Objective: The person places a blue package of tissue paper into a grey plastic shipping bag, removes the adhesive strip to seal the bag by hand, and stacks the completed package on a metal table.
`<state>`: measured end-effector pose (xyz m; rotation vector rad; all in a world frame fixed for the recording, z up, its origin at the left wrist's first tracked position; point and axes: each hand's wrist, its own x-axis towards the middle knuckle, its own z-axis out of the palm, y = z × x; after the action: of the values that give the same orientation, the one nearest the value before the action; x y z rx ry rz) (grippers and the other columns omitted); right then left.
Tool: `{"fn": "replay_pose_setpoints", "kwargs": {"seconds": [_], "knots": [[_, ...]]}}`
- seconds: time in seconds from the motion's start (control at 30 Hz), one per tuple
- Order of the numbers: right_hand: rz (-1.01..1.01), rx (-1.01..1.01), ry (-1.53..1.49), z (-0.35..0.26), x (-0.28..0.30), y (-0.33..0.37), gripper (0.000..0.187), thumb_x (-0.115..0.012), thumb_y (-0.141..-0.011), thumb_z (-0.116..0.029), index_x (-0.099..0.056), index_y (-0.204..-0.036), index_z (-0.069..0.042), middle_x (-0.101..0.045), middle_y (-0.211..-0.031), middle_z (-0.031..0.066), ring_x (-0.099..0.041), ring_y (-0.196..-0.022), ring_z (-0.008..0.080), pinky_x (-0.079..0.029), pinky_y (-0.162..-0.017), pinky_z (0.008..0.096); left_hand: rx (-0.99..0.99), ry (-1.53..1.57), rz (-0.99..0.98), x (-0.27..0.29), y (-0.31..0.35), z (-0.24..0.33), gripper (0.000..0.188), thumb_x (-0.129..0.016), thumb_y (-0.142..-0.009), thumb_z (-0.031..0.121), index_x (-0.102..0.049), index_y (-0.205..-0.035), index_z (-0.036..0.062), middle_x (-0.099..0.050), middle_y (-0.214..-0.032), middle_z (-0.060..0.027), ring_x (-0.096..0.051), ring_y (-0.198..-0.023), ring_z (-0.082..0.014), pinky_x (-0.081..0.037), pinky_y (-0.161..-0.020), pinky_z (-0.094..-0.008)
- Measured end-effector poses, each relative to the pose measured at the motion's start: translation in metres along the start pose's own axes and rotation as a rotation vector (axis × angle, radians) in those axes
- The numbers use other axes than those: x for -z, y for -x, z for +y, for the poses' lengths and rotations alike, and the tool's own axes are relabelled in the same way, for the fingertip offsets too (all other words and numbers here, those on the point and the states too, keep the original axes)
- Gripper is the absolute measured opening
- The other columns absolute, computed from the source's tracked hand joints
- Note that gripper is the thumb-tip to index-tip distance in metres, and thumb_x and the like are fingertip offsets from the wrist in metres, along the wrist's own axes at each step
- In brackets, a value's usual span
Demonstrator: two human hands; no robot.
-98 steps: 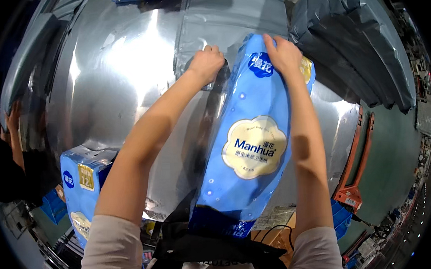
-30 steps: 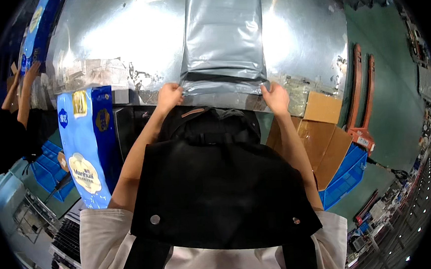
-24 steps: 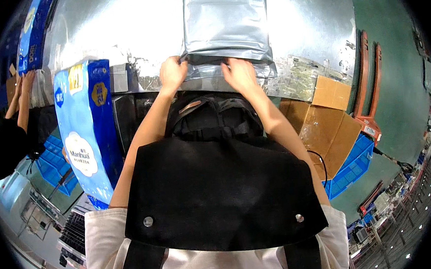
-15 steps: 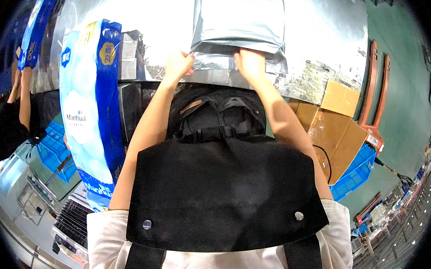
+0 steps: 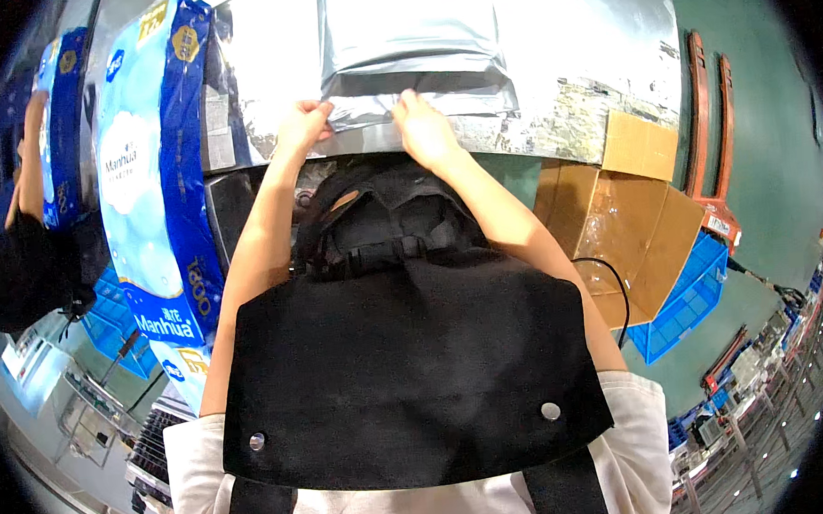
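A silver-grey plastic mailing bag (image 5: 406, 17) lies on the metal table, its open mouth and flap toward me. My left hand (image 5: 305, 127) pinches the flap's near left corner. The flap's near edge, about midway along, is between the closed fingers of my right hand (image 5: 426, 132). Between the hands the film is slightly creased, and a dark gap shows at the mouth. What lies inside the bag is hidden.
Tall blue-and-white plastic-wrapped packs (image 5: 133, 180) stand to my left. Beyond them a co-worker's hand touches a similar pack (image 5: 65, 137). At right are an open cardboard box (image 5: 641, 233), a blue crate (image 5: 683, 302) and orange pallet-truck forks (image 5: 700, 117). The metal table (image 5: 587, 48) has peeling patches.
My right hand has come out from under the bag's mouth and now pinches the flap edge, closer to my left hand. The co-worker's pack sits lower in view.
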<state>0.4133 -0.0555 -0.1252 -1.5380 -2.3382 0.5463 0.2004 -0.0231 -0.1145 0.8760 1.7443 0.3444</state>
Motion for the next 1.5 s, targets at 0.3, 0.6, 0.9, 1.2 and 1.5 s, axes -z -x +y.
{"fn": "replay_pose_setpoints", "kwargs": {"seconds": [0.3, 0.6, 0.9, 1.2, 1.5], "knots": [[0.102, -0.826, 0.134, 0.147, 0.143, 0.224, 0.019, -0.046, -0.078, -0.012, -0.058, -0.092, -0.007, -0.059, -0.081, 0.0131, -0.057, -0.076, 0.0259, -0.047, -0.066, 0.0360, -0.096, 0.072, 0.013, 0.015, 0.011, -0.037, 0.026, -0.054, -0.082, 0.017, -0.059, -0.085, -0.0077, -0.062, -0.069, -0.0123, -0.061, -0.056, -0.0148, -0.050, -0.052, -0.0245], [0.026, -0.272, 0.071, 0.150, 0.164, 0.130, 0.022, -0.051, -0.078, -0.009, -0.054, -0.100, -0.004, -0.056, -0.098, 0.0173, -0.053, -0.089, 0.0345, -0.044, -0.077, 0.0404, -0.420, -0.557, 0.011, 0.053, 0.022, -0.026, 0.033, -0.059, -0.075, 0.026, -0.057, -0.093, -0.0016, -0.061, -0.076, -0.0160, -0.060, -0.068, -0.0258, -0.047, -0.065, -0.0330], [-0.181, 0.801, 0.620, 0.116, 0.146, -0.035, 0.066, -0.052, -0.070, -0.001, -0.031, -0.131, -0.017, -0.034, -0.134, 0.0101, -0.029, -0.126, 0.0219, -0.044, -0.079, 0.0401, -1.606, -1.653, -0.110, 0.025, -0.013, 0.084, 0.045, -0.050, -0.076, 0.009, -0.046, -0.120, 0.0090, -0.034, -0.134, -0.0099, -0.026, -0.127, -0.0224, -0.020, -0.106, -0.0377], [-0.177, 0.113, 0.137, 0.155, 0.171, -0.073, 0.022, -0.057, -0.063, -0.002, -0.060, -0.083, -0.008, -0.061, -0.087, 0.0052, -0.041, -0.114, 0.0261, -0.020, -0.096, 0.0507, -1.128, -1.039, -0.262, 0.077, -0.050, 0.109, 0.025, -0.054, -0.064, -0.003, -0.053, -0.089, 0.0004, -0.056, -0.096, -0.0161, -0.051, -0.100, -0.0332, -0.037, -0.094, -0.0389], [-0.342, -0.551, 0.215, 0.171, 0.123, -0.259, 0.015, -0.052, -0.071, -0.008, -0.063, -0.081, -0.005, -0.062, -0.080, 0.0154, -0.055, -0.092, 0.0292, -0.045, -0.073, 0.0389, -0.654, -0.648, -0.111, 0.040, -0.179, 0.185, 0.022, -0.046, -0.078, 0.007, -0.057, -0.095, 0.0002, -0.059, -0.088, -0.0173, -0.055, -0.089, -0.0279, -0.043, -0.079, -0.0342]]}}
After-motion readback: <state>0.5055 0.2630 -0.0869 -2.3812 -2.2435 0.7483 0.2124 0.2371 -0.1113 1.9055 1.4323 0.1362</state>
